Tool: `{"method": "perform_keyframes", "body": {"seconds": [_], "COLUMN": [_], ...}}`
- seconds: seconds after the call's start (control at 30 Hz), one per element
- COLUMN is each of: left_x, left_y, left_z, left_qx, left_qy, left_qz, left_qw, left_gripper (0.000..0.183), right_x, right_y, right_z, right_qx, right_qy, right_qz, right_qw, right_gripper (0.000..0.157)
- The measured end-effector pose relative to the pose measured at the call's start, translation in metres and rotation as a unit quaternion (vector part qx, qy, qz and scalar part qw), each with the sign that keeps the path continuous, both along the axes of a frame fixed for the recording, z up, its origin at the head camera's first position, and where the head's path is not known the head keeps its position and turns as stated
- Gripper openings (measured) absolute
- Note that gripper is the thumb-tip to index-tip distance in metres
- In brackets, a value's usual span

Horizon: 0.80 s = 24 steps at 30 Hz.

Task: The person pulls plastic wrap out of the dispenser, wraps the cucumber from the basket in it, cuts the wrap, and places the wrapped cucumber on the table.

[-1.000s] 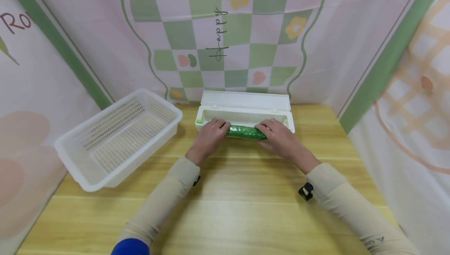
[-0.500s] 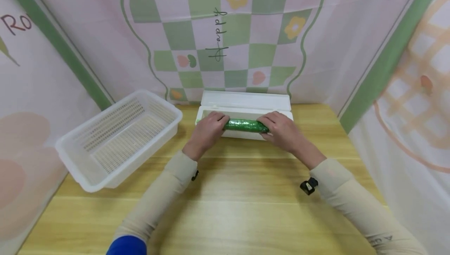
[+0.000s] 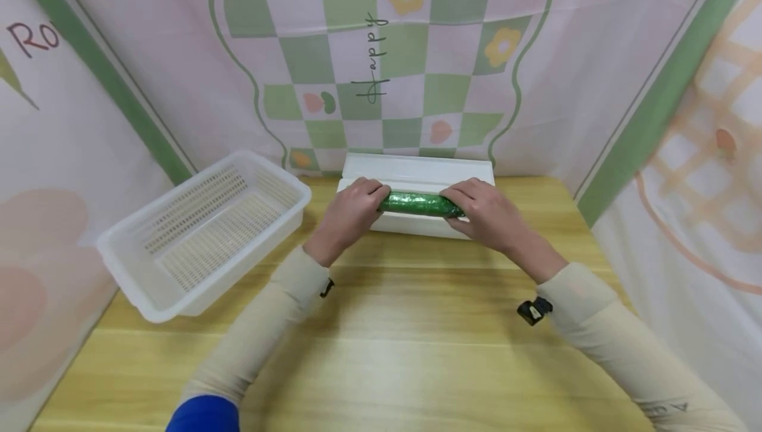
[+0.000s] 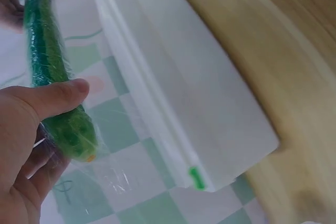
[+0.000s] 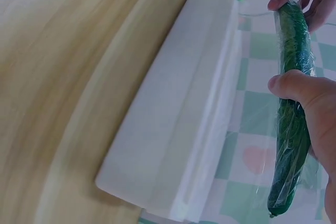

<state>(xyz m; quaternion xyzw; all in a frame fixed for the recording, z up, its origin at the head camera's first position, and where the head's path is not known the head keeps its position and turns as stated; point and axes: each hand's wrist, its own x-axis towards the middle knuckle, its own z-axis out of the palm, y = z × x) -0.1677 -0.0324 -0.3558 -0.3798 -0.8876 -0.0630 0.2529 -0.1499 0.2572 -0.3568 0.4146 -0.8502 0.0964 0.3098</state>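
Note:
A green cucumber (image 3: 419,204) wrapped in clear cling film is held level above a long white box (image 3: 417,225). My left hand (image 3: 352,210) grips one end, its thumb (image 4: 65,97) pressed along the film in the left wrist view. Near the other end my right hand (image 3: 489,214) holds it between thumb and curled fingers. Loose film hangs past both ends of the cucumber (image 5: 293,114) in the right wrist view. The white lid (image 3: 417,167) of the box stands raised at the back. A small green slider (image 4: 197,178) sits at one end of the box.
A white perforated plastic basket (image 3: 202,300) stands on the left of the wooden table (image 3: 393,352). Patterned cloth (image 3: 464,98) hangs as walls close behind the box and along both sides.
The cucumber has risen from the box's front edge up over the box, both hands lifting it together. The hands have shifted slightly apart. The basket stays put.

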Motion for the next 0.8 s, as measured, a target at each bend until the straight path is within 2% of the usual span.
{"method": "perform_keyframes", "body": {"seconds": [0.33,0.47,0.63,0.8], "left_x": [0.013,0.02,0.032,0.043], "left_y": [-0.006,-0.007,-0.011,-0.015], "left_z": [0.029,0.036,0.035,0.022], "left_qx": [0.005,-0.003,-0.009,-0.023], "left_qy": [-0.021,-0.035,-0.058,-0.075], "left_qz": [-0.021,-0.024,-0.026,-0.034], "left_qw": [0.9996,0.9991,0.9979,0.9963], "left_gripper": [0.024,0.027,0.027,0.029], "right_x": [0.015,0.022,0.031,0.043], "right_y": [0.0,0.001,-0.001,-0.003], "right_z": [0.023,0.028,0.026,0.013], "right_qx": [0.006,0.01,0.024,0.04], "right_qy": [0.002,0.003,0.003,-0.005], "right_qz": [0.006,0.004,0.02,0.024], "right_qw": [1.0,1.0,1.0,0.999], "right_gripper": [0.045,0.047,0.047,0.048]}}
